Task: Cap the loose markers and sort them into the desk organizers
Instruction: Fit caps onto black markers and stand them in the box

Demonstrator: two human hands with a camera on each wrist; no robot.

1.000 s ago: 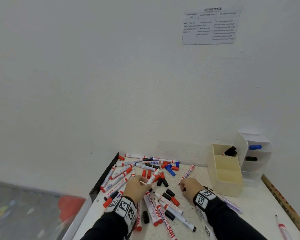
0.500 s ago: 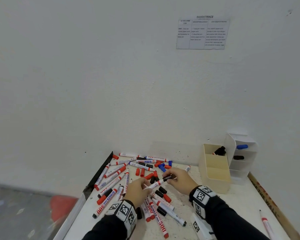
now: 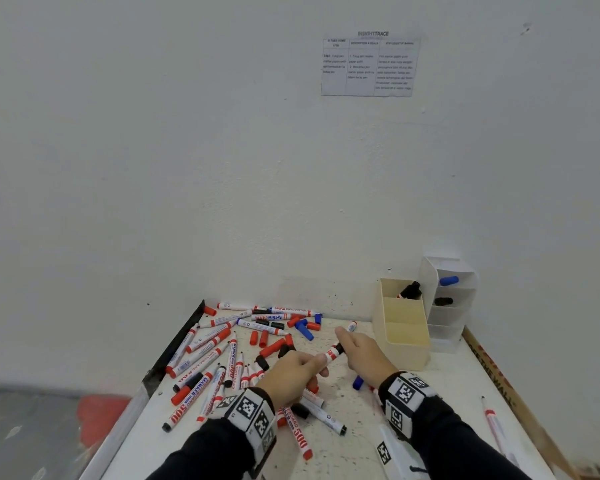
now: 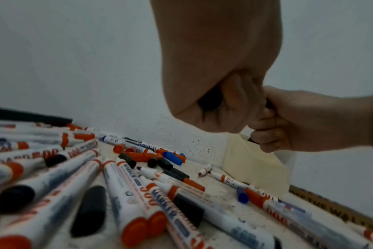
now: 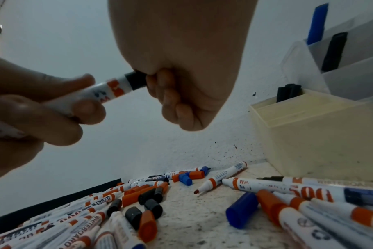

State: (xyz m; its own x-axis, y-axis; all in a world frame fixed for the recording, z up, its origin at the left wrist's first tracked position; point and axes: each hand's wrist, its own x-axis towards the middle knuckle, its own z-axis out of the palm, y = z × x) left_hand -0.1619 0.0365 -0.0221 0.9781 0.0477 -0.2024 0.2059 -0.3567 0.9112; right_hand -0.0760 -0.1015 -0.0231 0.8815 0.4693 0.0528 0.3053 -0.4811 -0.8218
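White-barrelled with red bands, the whiteboard marker [image 3: 330,355] sits above the speckled tabletop [image 3: 340,393], my left hand [image 3: 293,374] curled tight round its barrel. My right hand [image 3: 362,355] pinches the black cap [image 5: 136,80] on its end. The cream plastic organizer [image 3: 404,336] stands at two o'clock.

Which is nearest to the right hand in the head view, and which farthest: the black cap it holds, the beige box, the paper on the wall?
1. black cap: in the right hand, on the marker's end.
2. beige box: on the table, just right of that hand.
3. paper: high on the wall, farthest.
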